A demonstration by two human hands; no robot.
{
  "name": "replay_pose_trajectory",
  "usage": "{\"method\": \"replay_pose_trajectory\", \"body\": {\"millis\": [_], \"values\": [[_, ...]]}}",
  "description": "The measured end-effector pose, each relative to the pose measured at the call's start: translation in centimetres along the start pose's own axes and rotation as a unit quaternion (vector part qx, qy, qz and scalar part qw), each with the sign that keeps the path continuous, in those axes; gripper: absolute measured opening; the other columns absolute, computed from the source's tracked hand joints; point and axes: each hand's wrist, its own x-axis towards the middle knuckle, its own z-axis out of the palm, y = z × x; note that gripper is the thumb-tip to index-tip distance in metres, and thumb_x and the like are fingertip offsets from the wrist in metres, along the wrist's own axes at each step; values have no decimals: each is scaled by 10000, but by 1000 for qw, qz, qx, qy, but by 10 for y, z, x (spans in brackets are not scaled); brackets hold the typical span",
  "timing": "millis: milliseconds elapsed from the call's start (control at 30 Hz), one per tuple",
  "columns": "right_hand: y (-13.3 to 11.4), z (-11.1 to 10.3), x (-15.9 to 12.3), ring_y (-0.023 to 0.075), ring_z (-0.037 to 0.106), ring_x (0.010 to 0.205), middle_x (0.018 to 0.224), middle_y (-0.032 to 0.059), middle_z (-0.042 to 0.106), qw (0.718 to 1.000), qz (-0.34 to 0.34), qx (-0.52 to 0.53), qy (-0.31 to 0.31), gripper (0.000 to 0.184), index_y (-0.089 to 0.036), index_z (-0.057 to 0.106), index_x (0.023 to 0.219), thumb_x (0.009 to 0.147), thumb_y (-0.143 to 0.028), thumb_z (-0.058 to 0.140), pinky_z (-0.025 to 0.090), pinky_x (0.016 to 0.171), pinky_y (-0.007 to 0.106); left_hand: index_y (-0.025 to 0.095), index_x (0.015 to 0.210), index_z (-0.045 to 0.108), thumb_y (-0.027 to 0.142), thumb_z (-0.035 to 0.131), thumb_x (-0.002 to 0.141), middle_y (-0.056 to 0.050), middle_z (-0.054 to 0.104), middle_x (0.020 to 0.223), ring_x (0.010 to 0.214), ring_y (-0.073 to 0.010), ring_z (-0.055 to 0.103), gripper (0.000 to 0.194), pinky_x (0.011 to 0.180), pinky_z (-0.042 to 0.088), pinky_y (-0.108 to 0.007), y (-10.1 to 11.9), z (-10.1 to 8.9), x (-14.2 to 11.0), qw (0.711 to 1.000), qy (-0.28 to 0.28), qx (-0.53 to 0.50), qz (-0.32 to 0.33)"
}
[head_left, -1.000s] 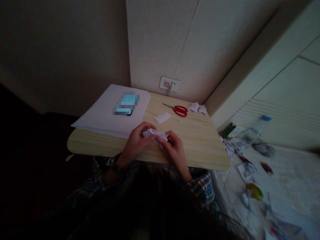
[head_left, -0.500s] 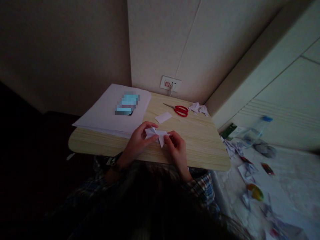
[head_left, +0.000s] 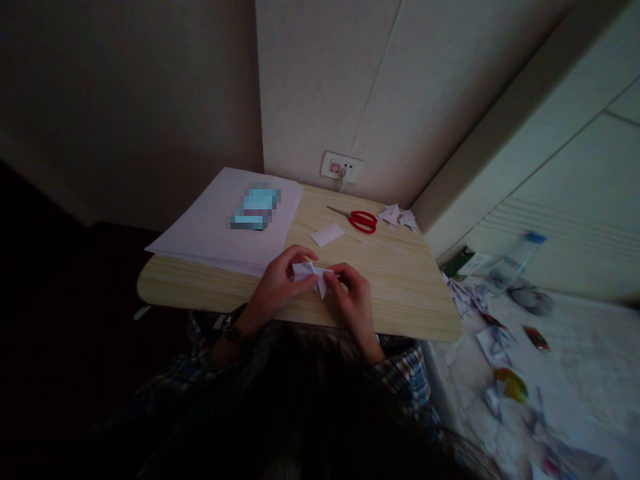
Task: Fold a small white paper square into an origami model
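Near the front of the small wooden table (head_left: pixel 400 293), both hands hold a small white folded paper piece (head_left: pixel 304 269) with pointed flaps. My left hand (head_left: pixel 280 283) grips its left part between thumb and fingers. Pinched at the other end, the paper sits between the thumb and fingers of my right hand (head_left: pixel 353 290). One pointed flap hangs down between the two thumbs. Just beyond the hands lies a flat white paper slip (head_left: pixel 327 235). My fingers cover some of the folded piece.
Red-handled scissors (head_left: pixel 362 221) and white folded paper pieces (head_left: pixel 396 216) lie toward the back right. A phone (head_left: pixel 256 207) with a blurred screen rests on large white sheets (head_left: pixel 200 227). Right of the table, a bed (head_left: pixel 590 333) carries scattered paper and a plastic bottle (head_left: pixel 517 260).
The folded paper has turned slightly in my fingers, and its left flap looks more squared. My right hand has shifted very little; the table items stay where they were.
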Motion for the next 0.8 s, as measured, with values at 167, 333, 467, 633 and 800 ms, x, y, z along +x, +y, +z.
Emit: {"method": "replay_pose_trajectory", "body": {"millis": [167, 333, 467, 633, 800], "values": [[2, 0, 1, 158, 576, 683, 705, -1, 639, 1000, 9, 10, -8, 148, -202, 636, 773, 823, -300, 537, 434, 647, 271, 182, 886, 581, 225, 693, 630, 17, 595, 833, 788, -159, 595, 283, 701, 488, -250, -1, 0, 1, 1000, 18, -11, 8], [1, 1, 2, 142, 554, 634, 667, -24, 584, 1000, 17, 10, -14, 142, -203, 578, 715, 779, -327, 606, 423, 601, 251, 186, 904, 547, 229, 695, 638, 4, 641, 877, 822, -169, 634, 308, 743, 520, -276, 2, 1, 2, 999, 29, -31, -5], [-3, 0, 2, 137, 516, 618, 611, -27, 538, 999, -4, -26, -26, 209, -199, 553, 646, 797, -340, 585, 395, 586, 243, 189, 941, 521, 240, 700, 650, -21, 662, 963, 895, -187, 652, 345, 762, 535, -284, 1, 2, 2, 997, 27, -69, -20], [-6, -2, 1, 138, 491, 618, 608, -14, 530, 999, -13, -29, -33, 271, -192, 560, 639, 851, -352, 504, 383, 589, 249, 183, 958, 526, 238, 711, 644, -19, 653, 968, 914, -186, 645, 368, 770, 540, -278, 2, 3, 1, 997, 3, -74, -29], [-4, 0, 1, 142, 521, 630, 629, -11, 562, 999, -7, -21, -45, 255, -194, 576, 660, 849, -359, 528, 402, 595, 250, 182, 948, 521, 230, 717, 639, -20, 659, 962, 879, -180, 652, 369, 778, 539, -289, 3, 2, 1, 997, 23, -61, -36]]}}
